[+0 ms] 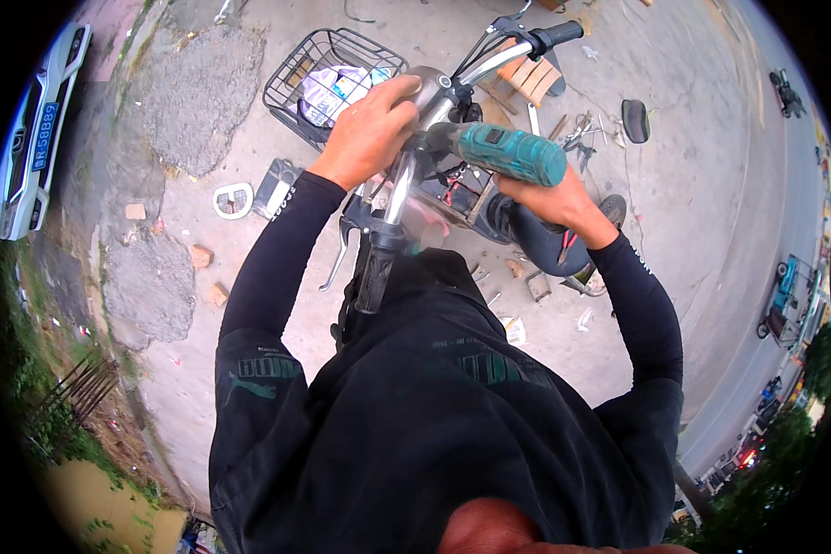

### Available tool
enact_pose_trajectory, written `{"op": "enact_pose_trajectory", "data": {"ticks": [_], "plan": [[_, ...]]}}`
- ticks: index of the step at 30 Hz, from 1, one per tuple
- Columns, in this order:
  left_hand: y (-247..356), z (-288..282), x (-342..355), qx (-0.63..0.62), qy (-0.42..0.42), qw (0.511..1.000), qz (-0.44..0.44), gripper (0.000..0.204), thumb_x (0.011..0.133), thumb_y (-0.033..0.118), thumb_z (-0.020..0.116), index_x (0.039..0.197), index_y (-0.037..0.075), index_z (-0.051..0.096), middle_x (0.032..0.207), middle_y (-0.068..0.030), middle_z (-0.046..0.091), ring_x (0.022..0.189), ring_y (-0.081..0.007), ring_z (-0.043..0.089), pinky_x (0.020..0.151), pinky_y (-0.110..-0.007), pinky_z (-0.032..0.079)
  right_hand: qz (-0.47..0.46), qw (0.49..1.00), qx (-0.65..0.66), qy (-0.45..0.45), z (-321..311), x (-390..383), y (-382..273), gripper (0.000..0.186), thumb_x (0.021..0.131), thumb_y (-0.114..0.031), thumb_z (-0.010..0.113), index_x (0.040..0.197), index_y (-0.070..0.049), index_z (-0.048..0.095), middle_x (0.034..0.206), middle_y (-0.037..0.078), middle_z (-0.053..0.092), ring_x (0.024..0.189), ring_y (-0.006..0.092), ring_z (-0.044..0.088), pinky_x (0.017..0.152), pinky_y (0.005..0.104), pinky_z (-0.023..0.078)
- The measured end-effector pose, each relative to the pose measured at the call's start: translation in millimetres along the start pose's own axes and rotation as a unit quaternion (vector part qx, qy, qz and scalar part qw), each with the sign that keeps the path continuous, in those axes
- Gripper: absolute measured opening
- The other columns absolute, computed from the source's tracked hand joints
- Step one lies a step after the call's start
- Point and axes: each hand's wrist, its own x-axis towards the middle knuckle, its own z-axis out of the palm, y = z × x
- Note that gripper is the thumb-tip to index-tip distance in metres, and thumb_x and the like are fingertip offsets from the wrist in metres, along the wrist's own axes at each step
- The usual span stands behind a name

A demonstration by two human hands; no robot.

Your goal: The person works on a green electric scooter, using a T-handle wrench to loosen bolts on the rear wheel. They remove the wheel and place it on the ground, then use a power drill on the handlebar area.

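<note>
My right hand [563,203] grips a teal cordless drill [512,152], held level with its nose pointing left at the middle of the handlebar [399,189]. The bit and whatever it meets are hidden. With fingers curled over it, my left hand [371,134] holds a rounded grey headlight housing [425,90] at the front of the two-wheeler. The bar is turned, so one black rubber grip [374,282] lies close to my body and the other grip [559,37] points away. Beneath the drill, part of the open frame shows red wires [460,192].
A black wire basket [286,78] with a white and purple bag [337,92] sits ahead on the left. Tools [577,138], a small wooden stool [529,76] and a dark seat pad [634,121] lie to the right. Brick pieces [200,256] and a parked car [42,129] are left.
</note>
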Motion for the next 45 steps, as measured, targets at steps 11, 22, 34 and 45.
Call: {"op": "enact_pose_trajectory", "data": {"ticks": [11, 22, 34, 45], "plan": [[6, -5, 4, 0.039, -0.029, 0.998, 0.04, 0.033, 0.071, 0.001, 0.072, 0.1, 0.007, 0.059, 0.136, -0.0114, 0.052, 0.122, -0.0335, 0.053, 0.096, -0.041, 0.048, -0.099, 0.98, -0.168, 0.046, 16, -19, 14, 0.02, 0.073, -0.015, 0.078, 0.086, -0.004, 0.068, 0.079, 0.017, 0.068, 0.069, 0.039, 0.062, 0.065, 0.038, 0.051], [19, 4, 30, 0.246, -0.205, 0.932, 0.168, 0.016, 0.081, 0.016, 0.059, 0.081, 0.008, 0.072, 0.145, -0.005, 0.048, 0.141, -0.025, 0.035, 0.114, -0.046, 0.029, 0.046, 0.963, 0.203, 0.172, 59, -101, 37, 0.022, 0.084, -0.013, 0.074, 0.102, -0.002, 0.069, 0.081, 0.002, 0.068, 0.07, 0.0102, 0.062, 0.066, 0.0279, 0.05], [45, -4, 53, 0.127, -0.087, 0.971, 0.181, 0.02, 0.083, 0.008, 0.059, 0.102, 0.004, 0.064, 0.123, -0.0096, 0.062, 0.116, -0.0283, 0.058, 0.101, -0.044, 0.044, 0.13, 0.925, 0.267, 0.236, 80, -151, 71, 0.02, 0.087, -0.014, 0.071, 0.102, -0.001, 0.067, 0.079, 0.001, 0.065, 0.069, 0.01, 0.059, 0.064, 0.0276, 0.047], [-24, 3, -4, -0.654, 0.164, 0.615, -0.408, 0.02, 0.093, 0.01, 0.038, 0.1, 0.002, 0.055, 0.084, -0.005, 0.055, 0.07, -0.0152, 0.055, 0.062, -0.027, 0.047, 0.078, 0.936, 0.312, 0.144, 29, -63, 33, 0.02, 0.088, -0.013, 0.068, 0.104, 0.0, 0.064, 0.08, 0.001, 0.062, 0.065, 0.0101, 0.056, 0.061, 0.0275, 0.045]]}}
